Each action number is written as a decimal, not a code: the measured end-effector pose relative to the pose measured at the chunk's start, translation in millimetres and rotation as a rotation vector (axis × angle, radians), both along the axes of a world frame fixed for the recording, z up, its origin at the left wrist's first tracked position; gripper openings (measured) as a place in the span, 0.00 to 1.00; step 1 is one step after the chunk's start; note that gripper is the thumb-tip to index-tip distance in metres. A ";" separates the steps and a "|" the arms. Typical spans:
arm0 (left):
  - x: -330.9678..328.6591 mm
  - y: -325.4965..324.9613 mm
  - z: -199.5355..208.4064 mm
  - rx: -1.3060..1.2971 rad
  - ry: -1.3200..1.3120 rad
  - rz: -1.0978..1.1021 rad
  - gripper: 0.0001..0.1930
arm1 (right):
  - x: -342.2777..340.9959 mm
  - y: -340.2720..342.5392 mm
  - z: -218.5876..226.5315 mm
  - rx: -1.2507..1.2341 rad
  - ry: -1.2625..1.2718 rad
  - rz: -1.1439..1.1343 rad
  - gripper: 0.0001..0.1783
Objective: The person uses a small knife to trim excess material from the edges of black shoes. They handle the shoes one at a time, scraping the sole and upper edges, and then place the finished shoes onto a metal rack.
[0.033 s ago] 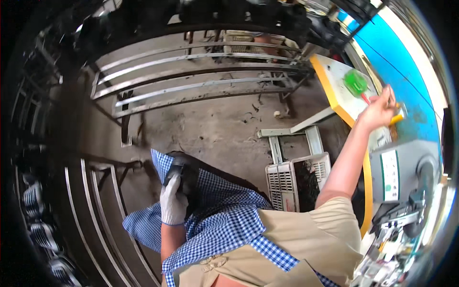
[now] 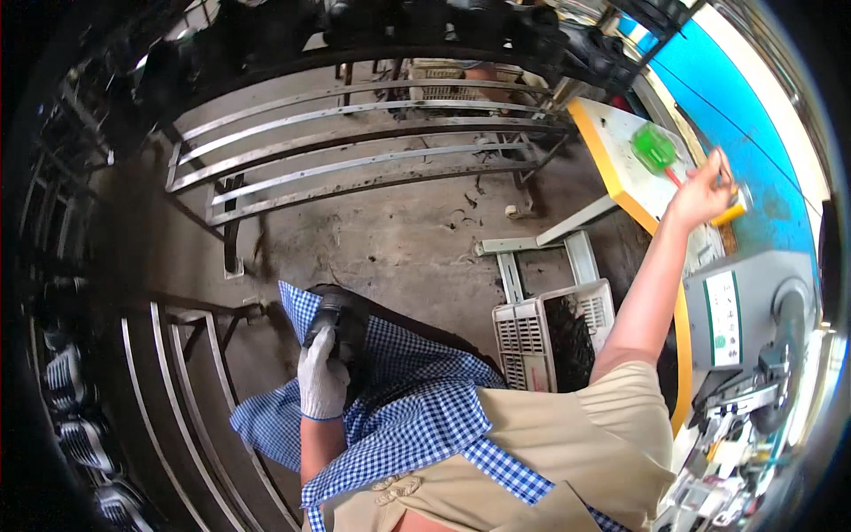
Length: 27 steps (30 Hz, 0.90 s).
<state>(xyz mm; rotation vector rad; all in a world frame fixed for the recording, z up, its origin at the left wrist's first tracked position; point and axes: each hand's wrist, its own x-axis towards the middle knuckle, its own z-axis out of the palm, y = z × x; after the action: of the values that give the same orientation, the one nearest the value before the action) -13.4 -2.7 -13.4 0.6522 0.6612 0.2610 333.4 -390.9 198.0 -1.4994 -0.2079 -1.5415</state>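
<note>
In a white knit glove, my left hand [image 2: 323,379] grips a black shoe [image 2: 339,317] held low over my lap. Its fingers are partly hidden by the shoe, which blends into the dark cloth behind. My right hand [image 2: 700,193], bare, reaches out over the white tabletop [image 2: 612,133] with its fingers curled together. Beside it is a green translucent container [image 2: 654,149]. A thin red stick [image 2: 673,176] runs from the container toward my right hand; whether my fingers hold it is hidden. A yellow cylindrical object [image 2: 729,213] lies just beyond the hand.
Metal rail racks [image 2: 355,115] stand ahead and at the left [image 2: 168,381]. Black shoes line the far shelf [image 2: 425,27]. A white plastic crate [image 2: 523,341] with dark scraps sits below the yellow-edged table. A grey machine [image 2: 753,306] stands at right.
The view has shifted slightly. My right hand has moved a little relative to the tabletop; my left hand still holds the shoe in the same place.
</note>
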 end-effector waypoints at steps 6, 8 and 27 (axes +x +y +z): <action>13.3 -6.3 19.0 0.032 -0.021 -0.034 0.19 | 69.7 -118.7 -23.6 -0.282 0.507 -0.539 0.13; 12.7 -6.5 21.7 0.024 -0.045 -0.025 0.20 | 80.4 -136.1 -35.1 -0.238 0.516 -0.400 0.14; -44.9 6.7 68.6 0.089 0.009 0.025 0.21 | -180.5 306.8 -101.1 -1.352 0.024 1.471 0.28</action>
<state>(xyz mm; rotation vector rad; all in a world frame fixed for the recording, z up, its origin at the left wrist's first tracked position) -58.3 4.0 55.2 0.7313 0.6697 0.3123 152.9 -84.2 97.0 -1.4701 -2.0687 0.0154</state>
